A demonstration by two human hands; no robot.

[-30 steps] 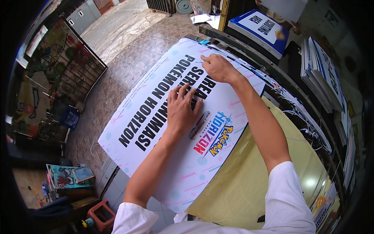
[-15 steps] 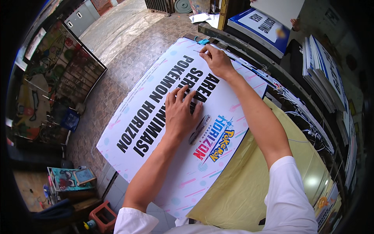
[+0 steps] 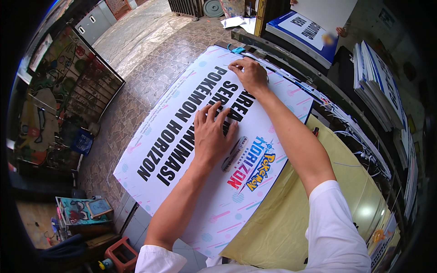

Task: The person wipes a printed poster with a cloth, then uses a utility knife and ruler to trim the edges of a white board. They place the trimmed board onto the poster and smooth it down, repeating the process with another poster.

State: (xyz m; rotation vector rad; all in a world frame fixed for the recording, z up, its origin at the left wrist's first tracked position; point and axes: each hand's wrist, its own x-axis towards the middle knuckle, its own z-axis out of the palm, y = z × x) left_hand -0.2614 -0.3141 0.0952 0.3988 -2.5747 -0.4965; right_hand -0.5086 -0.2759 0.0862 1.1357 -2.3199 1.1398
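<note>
One white printed board [image 3: 209, 204] lay partly over one yellow sheet [image 3: 273, 223]. Left hand [image 3: 211, 136] rested on board, fingers spread, gripping nothing. Right hand [image 3: 250, 76], fingertips together, pinched one thin sliver [image 3: 226, 65] near board's far end.

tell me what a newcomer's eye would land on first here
Probably the large white sign in the middle, with its bold black lettering and colourful logo. The left hand rests spread on it, while the right hand pinches a thin object near its far end. Yellow sheeting shows at lower right, and blue-and-white boards are stacked at upper right.
</note>
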